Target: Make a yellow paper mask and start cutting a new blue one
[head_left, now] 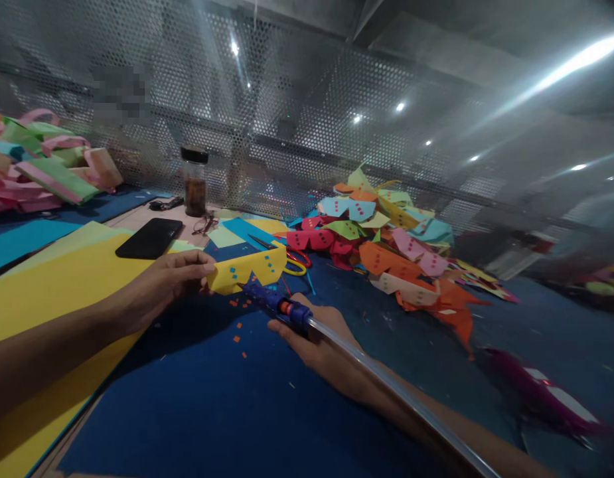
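Clear glue stick [411, 396], nearest the viewer, runs from the lower edge up into the back of a blue glue gun [269, 300]. The right hand [322, 358] has its fingers closed around the gun, though the grip itself is partly hidden. The left hand [170, 280] pinches one end of a yellow paper strip [251, 270] marked with blue diamonds, thumb and fingers together. The strip is held above the blue surface [187, 418], the gun's nozzle at its lower edge; whether they touch cannot be told. Orange paper bits [236, 339] lie below. Behind the strip: scissors [297, 269]. Left: yellow sheets [38, 292], a black phone [150, 239] and a lidded jar [195, 189]. Right: a heap of coloured paper cut-outs [386, 259] and, blurred, a purple glue gun [540, 392].
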### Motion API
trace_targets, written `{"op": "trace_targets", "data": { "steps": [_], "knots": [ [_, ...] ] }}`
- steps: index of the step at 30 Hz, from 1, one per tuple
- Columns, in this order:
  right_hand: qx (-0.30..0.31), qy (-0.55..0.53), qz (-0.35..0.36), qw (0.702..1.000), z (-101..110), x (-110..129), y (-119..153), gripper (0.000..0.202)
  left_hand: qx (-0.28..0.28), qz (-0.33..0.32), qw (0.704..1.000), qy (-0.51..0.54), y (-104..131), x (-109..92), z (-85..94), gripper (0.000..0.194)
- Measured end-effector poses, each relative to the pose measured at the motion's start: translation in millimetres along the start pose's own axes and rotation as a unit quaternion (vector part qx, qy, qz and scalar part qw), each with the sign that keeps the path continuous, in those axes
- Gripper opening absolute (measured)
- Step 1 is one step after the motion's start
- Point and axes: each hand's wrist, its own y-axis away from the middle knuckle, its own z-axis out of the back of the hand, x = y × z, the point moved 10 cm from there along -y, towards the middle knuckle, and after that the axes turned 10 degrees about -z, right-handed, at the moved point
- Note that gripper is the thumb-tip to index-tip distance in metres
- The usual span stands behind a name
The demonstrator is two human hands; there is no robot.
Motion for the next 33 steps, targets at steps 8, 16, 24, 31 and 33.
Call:
{"op": "trace_targets", "data": {
  "steps": [8,16,24,31,33],
  "knots": [
    [0.01,-0.018,0.006,1.0,-2,-1,0,0.028,-0.006,-0.002,1.0,-0.006,-1,0,0.7,0.019],
    [-0.023,-0.087,-0.048,0.995,7,-16,-4,0.034,-0.038,0.016,0.999,0.006,0,0,4.4,0.019],
    [0.006,-0.19,-0.092,0.977,21,-31,-16,0.044,-0.088,-0.029,0.995,0.031,-4,-11,24.3,0.019],
    [0.064,-0.153,-0.156,0.974,4,-63,-33,0.039,-0.145,-0.042,0.987,0.054,-6,-14,43.7,0.02],
    [0.089,-0.135,-0.161,0.974,-5,-69,-37,0.041,-0.156,-0.033,0.986,0.047,-6,-11,46.0,0.022]
  ]
}}
